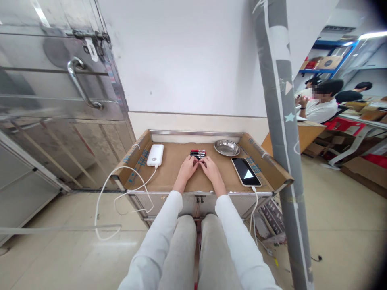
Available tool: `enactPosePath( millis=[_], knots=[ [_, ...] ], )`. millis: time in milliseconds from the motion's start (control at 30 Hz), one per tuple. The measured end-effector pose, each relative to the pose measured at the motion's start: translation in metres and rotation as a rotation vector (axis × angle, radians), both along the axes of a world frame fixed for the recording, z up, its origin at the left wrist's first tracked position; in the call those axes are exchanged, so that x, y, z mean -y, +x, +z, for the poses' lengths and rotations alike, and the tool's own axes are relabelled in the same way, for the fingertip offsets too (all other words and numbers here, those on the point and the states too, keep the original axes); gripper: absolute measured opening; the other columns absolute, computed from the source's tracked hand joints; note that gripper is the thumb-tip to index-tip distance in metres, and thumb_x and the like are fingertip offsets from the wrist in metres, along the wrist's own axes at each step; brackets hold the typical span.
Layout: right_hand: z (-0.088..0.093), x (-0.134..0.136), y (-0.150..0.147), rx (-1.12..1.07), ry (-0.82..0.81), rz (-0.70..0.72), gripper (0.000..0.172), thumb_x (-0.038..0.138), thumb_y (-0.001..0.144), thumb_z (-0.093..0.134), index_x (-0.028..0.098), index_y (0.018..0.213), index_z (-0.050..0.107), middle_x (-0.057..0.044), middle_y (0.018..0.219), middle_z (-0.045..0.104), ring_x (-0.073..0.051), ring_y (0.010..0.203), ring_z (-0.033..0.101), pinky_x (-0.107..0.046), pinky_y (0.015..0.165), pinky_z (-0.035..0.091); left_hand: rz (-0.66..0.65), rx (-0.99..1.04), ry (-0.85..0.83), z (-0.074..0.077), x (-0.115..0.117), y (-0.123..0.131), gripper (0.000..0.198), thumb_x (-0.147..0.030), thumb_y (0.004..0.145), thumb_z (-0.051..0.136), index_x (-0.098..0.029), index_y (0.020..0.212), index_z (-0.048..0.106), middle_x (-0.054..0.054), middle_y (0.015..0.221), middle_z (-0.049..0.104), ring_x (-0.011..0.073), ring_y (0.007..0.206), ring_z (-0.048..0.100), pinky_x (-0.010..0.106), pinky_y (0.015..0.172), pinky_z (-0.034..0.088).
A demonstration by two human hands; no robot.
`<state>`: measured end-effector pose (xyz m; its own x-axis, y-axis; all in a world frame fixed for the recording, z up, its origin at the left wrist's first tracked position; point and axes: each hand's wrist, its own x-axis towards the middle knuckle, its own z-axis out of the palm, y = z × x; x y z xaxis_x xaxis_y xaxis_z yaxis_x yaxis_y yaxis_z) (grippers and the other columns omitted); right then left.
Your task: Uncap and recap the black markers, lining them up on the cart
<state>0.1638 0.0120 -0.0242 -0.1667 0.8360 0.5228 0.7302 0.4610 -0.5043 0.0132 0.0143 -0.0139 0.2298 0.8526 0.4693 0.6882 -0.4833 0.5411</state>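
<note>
Resting left hand (187, 168) and right hand (211, 169) just short of the batteries (197, 153) on the tabletop (172, 173), fingertips converging, grip state unclear.

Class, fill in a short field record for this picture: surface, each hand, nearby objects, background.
surface: cardboard-lined tray table
left hand: fingers at the batteries
right hand: fingers at the same batteries
nearby: white power bank with cable; metal dish; phone
background: steel door; seated people
</note>
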Motion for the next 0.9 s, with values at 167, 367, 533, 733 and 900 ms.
enactPosePath(
  millis=[167, 367, 533, 733, 900],
  knots=[
    [0.0011, 0.0011, -0.0003, 0.001, 0.000, -0.003, 0.020, 0.028, 0.091, 0.044, 0.022, 0.097, 0.062, -0.005, 0.097, 0.061, -0.016, 0.078, 0.058, -0.028, 0.075, 0.044, 0.004, 0.002, -0.010, 0.0023, 0.0012, -0.0001, 0.007, -0.018, 0.087, 0.050, -0.019, 0.089, 0.056, 0.005, 0.093, 0.057, 0.0169, 0.086, 0.058, 0.031, 0.082, 0.048],
    [-0.0001, -0.0010, 0.0004, 0.001, -0.007, 0.005, 0.019, 0.027, 0.090, 0.045, 0.021, 0.096, 0.062, -0.005, 0.097, 0.061, -0.017, 0.080, 0.058, -0.028, 0.077, 0.044, -0.008, 0.002, -0.003, 0.0021, 0.0003, 0.0001, 0.006, -0.018, 0.087, 0.050, -0.019, 0.088, 0.056, 0.005, 0.092, 0.057, 0.0173, 0.087, 0.057, 0.032, 0.083, 0.048],
    [-0.0010, -0.0014, 0.0002, 0.011, -0.013, -0.007, 0.019, 0.028, 0.089, 0.046, 0.021, 0.097, 0.062, -0.005, 0.097, 0.061, -0.016, 0.077, 0.058, -0.028, 0.075, 0.044, -0.007, 0.000, 0.001, -0.0008, -0.0013, 0.0000, 0.006, -0.018, 0.087, 0.051, -0.018, 0.088, 0.056, 0.005, 0.093, 0.057, 0.0176, 0.088, 0.057, 0.032, 0.084, 0.047],
    [0.0000, -0.0010, 0.0001, 0.014, 0.001, 0.007, 0.019, 0.026, 0.089, 0.046, 0.021, 0.096, 0.063, -0.005, 0.096, 0.061, -0.017, 0.079, 0.058, -0.029, 0.077, 0.044, 0.004, -0.021, -0.018, 0.0016, 0.0001, 0.0000, 0.005, -0.017, 0.086, 0.051, -0.018, 0.088, 0.056, 0.005, 0.092, 0.058, 0.0173, 0.087, 0.057, 0.032, 0.082, 0.048],
    [-0.0004, -0.0023, 0.0003, 0.021, -0.002, 0.010, 0.019, 0.024, 0.089, 0.045, 0.021, 0.094, 0.063, -0.006, 0.095, 0.061, -0.017, 0.081, 0.058, -0.029, 0.078, 0.045, -0.002, -0.029, -0.026, 0.0025, 0.0006, 0.0001, 0.006, -0.017, 0.087, 0.050, -0.018, 0.086, 0.056, 0.005, 0.091, 0.058, 0.0170, 0.087, 0.057, 0.032, 0.083, 0.048]
  ],
)
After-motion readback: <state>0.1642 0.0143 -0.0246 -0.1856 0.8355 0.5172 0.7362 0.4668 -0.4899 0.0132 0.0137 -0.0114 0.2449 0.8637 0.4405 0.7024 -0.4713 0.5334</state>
